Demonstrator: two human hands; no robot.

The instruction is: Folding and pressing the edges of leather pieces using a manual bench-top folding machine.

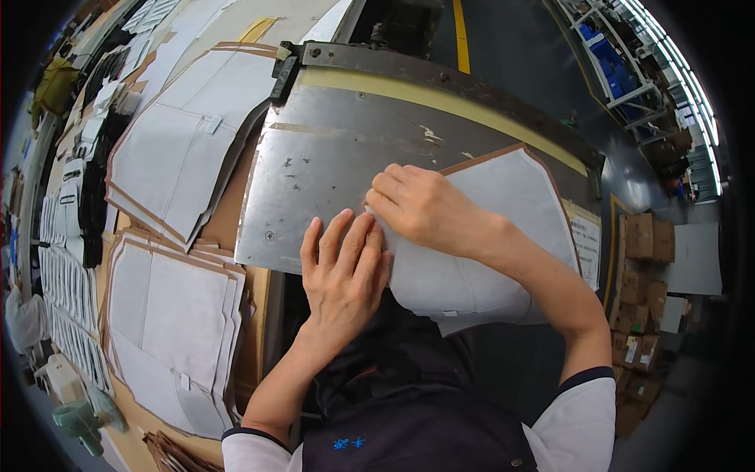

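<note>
A large white panel with a brown edge [503,271], perhaps lined leather, lies across the right half of a metal machine plate [314,141] and hangs over its near side. At the panel's left edge my right hand [429,208] is closed, its thumb and fingers pinching the material; the exact grip is partly hidden behind the knuckles. Beside it, my left hand [340,271] rests with fingers stretched out, the fingertips on the plate and the index side next to the panel's edge. A small white tab [450,314] shows near the panel's lower border.
Two stacks of similar panels, a far stack [177,141] and a near stack [169,315], lie on the table to the left. A dark bar [440,79] runs along the plate's far side. Cardboard boxes [641,299] and a shelf rack [617,75] stand at right.
</note>
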